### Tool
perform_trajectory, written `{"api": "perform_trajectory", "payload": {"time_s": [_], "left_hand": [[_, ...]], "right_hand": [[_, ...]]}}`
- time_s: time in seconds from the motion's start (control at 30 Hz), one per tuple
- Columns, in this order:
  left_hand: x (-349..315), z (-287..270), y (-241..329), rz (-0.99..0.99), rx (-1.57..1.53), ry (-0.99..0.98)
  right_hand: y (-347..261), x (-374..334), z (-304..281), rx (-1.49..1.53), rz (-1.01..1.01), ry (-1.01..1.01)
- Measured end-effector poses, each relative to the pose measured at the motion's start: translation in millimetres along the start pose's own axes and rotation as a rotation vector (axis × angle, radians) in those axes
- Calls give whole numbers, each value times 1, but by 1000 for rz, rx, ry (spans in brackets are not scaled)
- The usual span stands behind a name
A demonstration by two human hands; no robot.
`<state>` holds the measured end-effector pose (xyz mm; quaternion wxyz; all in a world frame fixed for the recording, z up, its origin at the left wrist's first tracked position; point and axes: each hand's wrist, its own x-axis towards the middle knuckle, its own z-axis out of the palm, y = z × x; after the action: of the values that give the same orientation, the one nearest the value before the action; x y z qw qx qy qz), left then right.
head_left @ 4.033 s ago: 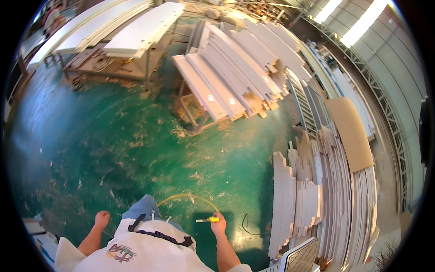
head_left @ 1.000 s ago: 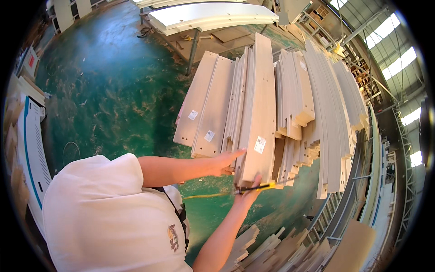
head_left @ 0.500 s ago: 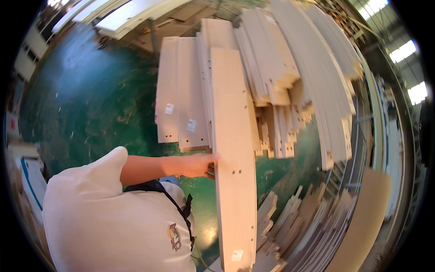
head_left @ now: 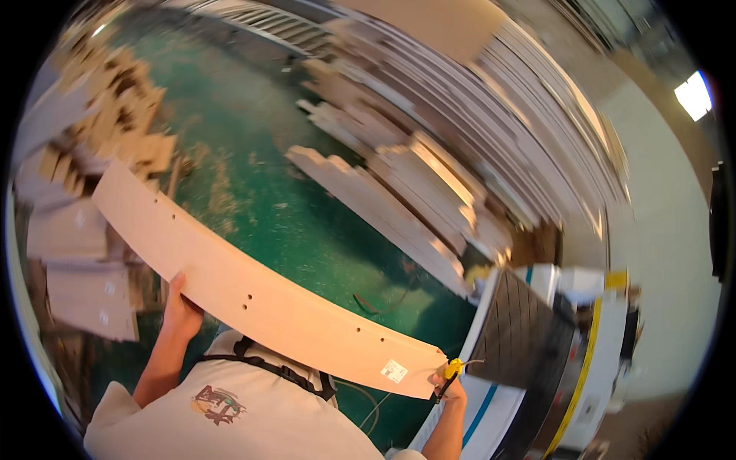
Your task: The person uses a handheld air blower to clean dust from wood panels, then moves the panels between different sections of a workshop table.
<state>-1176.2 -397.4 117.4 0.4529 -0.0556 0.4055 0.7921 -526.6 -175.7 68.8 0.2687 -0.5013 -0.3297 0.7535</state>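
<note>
A long pale wooden board (head_left: pixel 295 307) with several drilled holes and a white label (head_left: pixel 394 371) lies slantwise in front of my body, both hands on it. My left hand (head_left: pixel 182 313) grips its near edge, thumb on top, fingers hidden underneath. At the board's right end, my right hand (head_left: pixel 451 389) is closed around the corner. A small yellow and black tool (head_left: pixel 455 368) with a thin tip is also at this hand; its exact kind I cannot make out.
Stacked boards (head_left: pixel 90 295) stand on the left. Across the green floor (head_left: pixel 253 199) lie piles of long strips (head_left: pixel 383 207). A metal rack (head_left: pixel 264 23) is at the far side. To my right stands a dark slatted surface (head_left: pixel 521 337), and a thin cable (head_left: pixel 374 418) hangs near my waist.
My view has swung to the right, away from the large stacks. The board has turned from lengthwise to crosswise, and my right hand with the yellow and black tool now shows at its end.
</note>
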Motion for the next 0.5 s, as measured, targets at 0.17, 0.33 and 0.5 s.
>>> {"api": "perform_trajectory", "payload": {"time_s": [0.17,0.33,0.5], "left_hand": [[22,75,-86,-349,184,-177],[67,216,-254,-704,321,-446],[68,317,-393,-1002,473,-660]], "right_hand": [[88,-181,-64,124,-42,277],[204,-307,-52,282,-111,711],[352,-331,110,600,-65,1159]]}}
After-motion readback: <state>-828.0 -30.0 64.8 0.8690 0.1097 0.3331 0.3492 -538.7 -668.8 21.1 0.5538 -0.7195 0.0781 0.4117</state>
